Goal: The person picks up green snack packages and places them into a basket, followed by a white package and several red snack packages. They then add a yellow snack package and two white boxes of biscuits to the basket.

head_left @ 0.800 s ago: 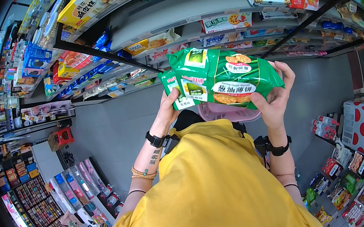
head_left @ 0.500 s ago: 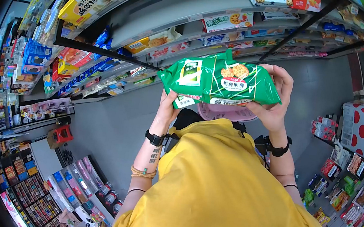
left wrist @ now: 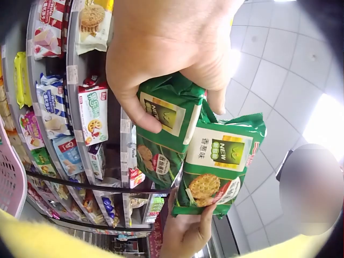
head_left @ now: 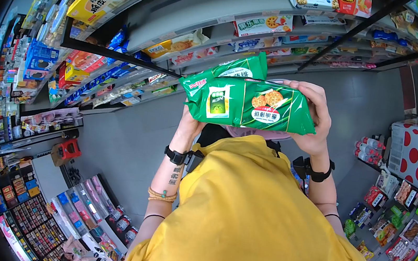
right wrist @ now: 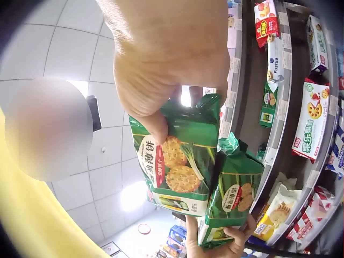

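Note:
Two green packs of spring onion biscuits are held level before the chest. The nearer pack (head_left: 242, 119) shows round biscuits and a "NEW" label; the farther pack (head_left: 235, 68) shows behind its upper edge. My left hand (head_left: 188, 126) grips the left end, its fingers mostly hidden in the head view. In the left wrist view, the left hand (left wrist: 166, 54) pinches pack ends between thumb and fingers. At the opposite end my right hand (head_left: 317, 118) grips with fingers over the top. The right wrist view shows the right hand (right wrist: 169, 59) with its thumb (right wrist: 153, 129) pressed on a printed face.
Shelves of packaged snacks (head_left: 262, 25) curve across the front and left. Below the packs a pink basket (head_left: 256, 133) is partly hidden. A red-dotted white cabinet (head_left: 417, 152) stands on the right, near bottles (head_left: 367, 151). More goods sit on displays at both lower sides.
The packs have rolled in both hands, so a different printed face points up and the farther pack shows behind. Both hands keep hold, and the right fingers have shifted over the top edge.

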Available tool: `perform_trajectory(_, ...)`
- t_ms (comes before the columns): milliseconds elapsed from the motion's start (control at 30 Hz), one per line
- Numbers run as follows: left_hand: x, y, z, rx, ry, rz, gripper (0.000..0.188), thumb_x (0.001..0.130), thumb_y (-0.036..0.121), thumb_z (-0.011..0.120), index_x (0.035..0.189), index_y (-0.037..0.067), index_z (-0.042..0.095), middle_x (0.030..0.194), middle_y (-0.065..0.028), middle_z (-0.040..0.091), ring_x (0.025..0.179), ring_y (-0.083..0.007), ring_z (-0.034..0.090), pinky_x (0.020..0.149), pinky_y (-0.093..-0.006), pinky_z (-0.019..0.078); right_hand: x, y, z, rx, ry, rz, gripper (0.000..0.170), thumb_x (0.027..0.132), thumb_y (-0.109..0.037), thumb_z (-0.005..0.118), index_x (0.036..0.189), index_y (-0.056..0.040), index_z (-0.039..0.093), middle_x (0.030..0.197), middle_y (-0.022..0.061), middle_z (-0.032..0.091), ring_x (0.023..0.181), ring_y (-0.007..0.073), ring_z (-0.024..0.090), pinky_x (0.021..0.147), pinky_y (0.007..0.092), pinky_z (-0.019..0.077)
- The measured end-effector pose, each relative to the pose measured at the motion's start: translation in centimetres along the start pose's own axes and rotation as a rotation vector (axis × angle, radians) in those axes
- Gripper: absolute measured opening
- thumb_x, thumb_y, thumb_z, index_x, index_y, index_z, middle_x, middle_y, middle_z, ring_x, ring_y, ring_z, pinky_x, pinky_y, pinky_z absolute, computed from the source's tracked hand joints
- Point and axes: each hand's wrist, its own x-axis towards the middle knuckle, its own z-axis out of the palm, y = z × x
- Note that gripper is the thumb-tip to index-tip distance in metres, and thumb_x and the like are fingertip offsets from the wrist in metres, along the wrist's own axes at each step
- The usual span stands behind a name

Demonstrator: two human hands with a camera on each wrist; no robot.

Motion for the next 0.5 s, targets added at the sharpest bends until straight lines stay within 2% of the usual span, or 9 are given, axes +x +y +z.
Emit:
perform_trajectory(100, 0.3, -0.4, -1.3, 0.096, 0.008, 0.034, 0.048, 0.101, 0.037, 0.055, 0.139, 0.008, 0.050, 0.137, -0.0103, 0.060, 0.121, -0.0266, 0.061, 0.102, -0.0434, 0.0516, -0.1, 0.4, -0.1, 0.003, -0.002, -0.030, 0.065, 0.074, 0.001, 0.078, 0.134, 0.0011, 0.051, 0.133, 0.0191, 0.050, 0.126, 0.0342, 0.055, 0.106, 0.0407, 0.0460)
perform_trajectory(233, 0.4, -0.2, -1.1, 0.026, 0.009, 0.055, 0.044, 0.103, 0.032, 0.051, 0.140, 0.007, 0.050, 0.134, -0.0135, 0.061, 0.118, -0.0277, 0.063, 0.100, -0.0456, 0.0527, 0.0, 0.0, -0.3, -0.021, -0.028, -0.072, 0.062, 0.075, -0.003, 0.080, 0.131, -0.0012, 0.054, 0.137, 0.0209, 0.050, 0.127, 0.0360, 0.054, 0.105, 0.0423, 0.0462)
perform_trajectory(267, 0.2, -0.1, -0.8, 0.046, 0.071, -0.013, 0.059, 0.094, 0.024, 0.070, 0.143, 0.005, 0.041, 0.135, -0.0106, 0.058, 0.118, -0.0222, 0.062, 0.099, -0.0375, 0.0532, 0.0, -0.1, -0.4, -0.034, -0.036, -0.080, 0.061, 0.076, -0.004, 0.081, 0.131, -0.0020, 0.055, 0.137, 0.0214, 0.050, 0.127, 0.0366, 0.054, 0.105, 0.0427, 0.0463)
perform_trajectory(500, 0.2, 1.0, 0.5, 0.227, 0.069, -0.026, 0.074, 0.088, 0.031, 0.078, 0.145, 0.004, 0.040, 0.137, -0.0092, 0.057, 0.121, -0.0210, 0.059, 0.101, -0.0365, 0.0502, -0.2, -0.5, -0.5, -0.103, -0.073, -0.182, 0.056, 0.075, -0.004, 0.080, 0.125, -0.0184, 0.059, 0.141, 0.0249, 0.048, 0.133, 0.0433, 0.046, 0.106, 0.0527, 0.0414)
